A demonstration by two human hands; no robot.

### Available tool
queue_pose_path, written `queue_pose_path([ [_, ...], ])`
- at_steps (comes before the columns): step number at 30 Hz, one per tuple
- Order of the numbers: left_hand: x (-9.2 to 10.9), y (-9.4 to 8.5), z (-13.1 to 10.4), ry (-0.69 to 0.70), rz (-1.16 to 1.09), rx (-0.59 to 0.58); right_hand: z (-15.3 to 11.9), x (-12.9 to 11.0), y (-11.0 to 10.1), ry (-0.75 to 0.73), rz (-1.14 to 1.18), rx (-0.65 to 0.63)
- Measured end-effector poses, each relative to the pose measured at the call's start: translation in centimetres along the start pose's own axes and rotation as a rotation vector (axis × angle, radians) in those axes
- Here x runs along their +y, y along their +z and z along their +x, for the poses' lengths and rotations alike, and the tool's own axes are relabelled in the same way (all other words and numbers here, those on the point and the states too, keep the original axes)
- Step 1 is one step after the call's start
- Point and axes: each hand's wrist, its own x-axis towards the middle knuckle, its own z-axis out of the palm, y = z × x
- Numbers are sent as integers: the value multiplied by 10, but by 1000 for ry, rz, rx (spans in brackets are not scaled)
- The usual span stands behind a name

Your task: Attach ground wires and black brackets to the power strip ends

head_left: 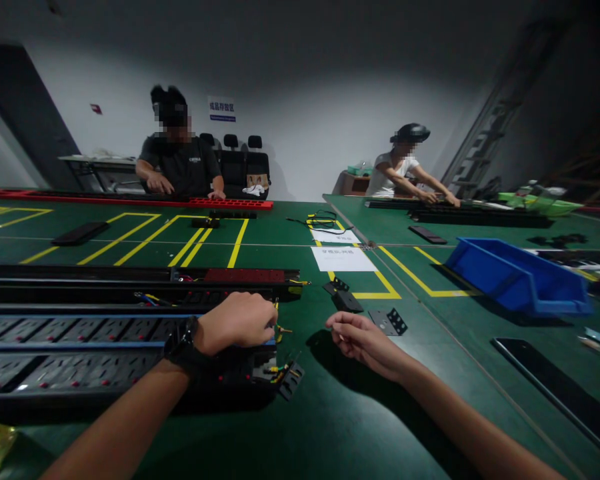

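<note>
Long black power strips (80, 373) with rows of sockets and small red dots lie side by side at the left. My left hand (243, 320), with a black watch on its wrist, is closed over the end of one strip; its fingertips are mostly hidden. Yellow and green wires stick out beside it, and a black end plate (292, 381) hangs tilted at the nearest strip's end. My right hand (357, 339) hovers over the green table with fingers curled and tips pinched; anything between them is too small to make out. Just beyond it lie a flat black bracket (387, 322) and another dark bracket (347, 300).
A blue bin (520, 277) stands at the right, with a phone (555, 387) nearer me. White paper sheets (344, 259) and yellow tape lines mark the green table (280, 440). Two people (180, 160) work across the table on strips of their own.
</note>
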Motion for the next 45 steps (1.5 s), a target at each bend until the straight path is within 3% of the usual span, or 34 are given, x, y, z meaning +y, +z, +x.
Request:
queue_pose_path([
  [7, -3, 5, 5, 36, -54, -84, -1, 0, 0, 0, 4, 2],
  [17, -14, 0, 8, 106, -178, 87, 0, 0, -1, 9, 1, 0],
  [30, -25, 20, 25, 194, -303, 83, 3, 3, -2, -14, -14, -10],
  [45, -30, 25, 30, 181, -379, 103, -1, -2, 6, -50, -178, -30],
])
